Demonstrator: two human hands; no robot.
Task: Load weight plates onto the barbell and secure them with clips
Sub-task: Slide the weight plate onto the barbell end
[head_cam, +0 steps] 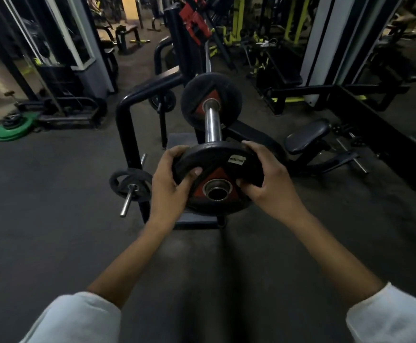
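I hold a black weight plate [216, 158] with a red triangle and a steel-lined centre hole in both hands, just in front of the end of the barbell sleeve. My left hand [169, 179] grips its left rim, thumb on the face. My right hand [267, 179] grips its right rim. The chrome barbell sleeve [211, 121] points toward me, its near end hidden behind the held plate. A second black plate with a red triangle [210, 100] sits far up the sleeve. No clips are visible.
A black rack frame [130, 115] stands left of the bar, with a small plate on a storage peg [130, 184] low down. Green plates [12, 128] lie on the floor far left. A padded seat [307, 136] is to the right. Machines fill the background.
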